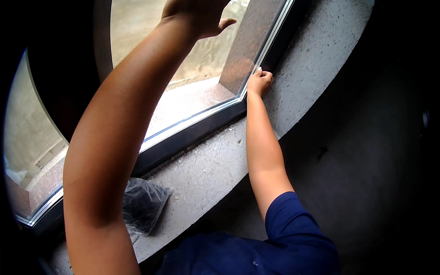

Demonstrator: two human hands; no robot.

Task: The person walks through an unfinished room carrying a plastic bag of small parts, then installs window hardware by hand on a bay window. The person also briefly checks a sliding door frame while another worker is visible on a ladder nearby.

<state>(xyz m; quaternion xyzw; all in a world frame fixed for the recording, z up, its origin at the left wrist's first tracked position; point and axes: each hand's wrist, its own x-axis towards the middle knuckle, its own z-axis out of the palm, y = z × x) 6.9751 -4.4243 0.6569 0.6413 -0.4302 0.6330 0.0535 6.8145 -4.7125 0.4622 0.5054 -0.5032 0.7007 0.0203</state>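
My left hand (197, 18) is raised high in front of the window glass (192, 73). Its thumb sticks out to the side, and the other fingers are cut off by the upper edge. Farther right, my right hand (260, 83) is closed in a pinch at the window's dark frame (197, 130), near its lower right corner. A tiny white bit (260, 68) shows at the fingertips, too small to name. Whether my left palm touches the glass cannot be told.
A rough grey concrete sill (211, 160) runs below and right of the frame. On it, beside my left forearm, lies a clear plastic bag (144, 206) with dark contents. A second glass pane (34, 133) stands at far left. Dark floor (348, 183) lies beyond the sill's edge.
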